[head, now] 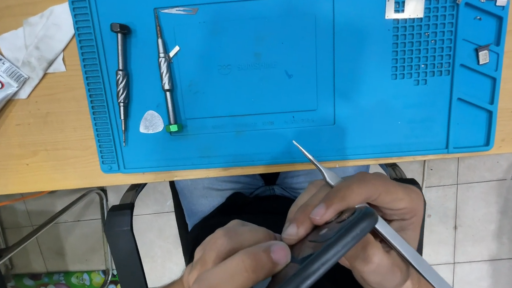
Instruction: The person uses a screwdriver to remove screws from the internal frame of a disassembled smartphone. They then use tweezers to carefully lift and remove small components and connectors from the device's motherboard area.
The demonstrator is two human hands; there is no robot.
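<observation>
Phone (313,262) gripped edge-on by left hand (234,271), right hand (363,222) pinching tweezers (388,235); over lap

A single view, from a camera worn on the person's head, looks steeply down over the near edge of the wooden tabletop (55,139), which fills the upper part of the frame. The blue work mat (265,67) spans the upper middle and is cut off at the top edge. Below the tabletop's edge the view drops past the person's lap to a tiled floor (468,216) at the right and lower left. The hands (295,246) sit closest to the lens, large in the lower middle of the frame. There is no second view to share any part of the scene
</observation>
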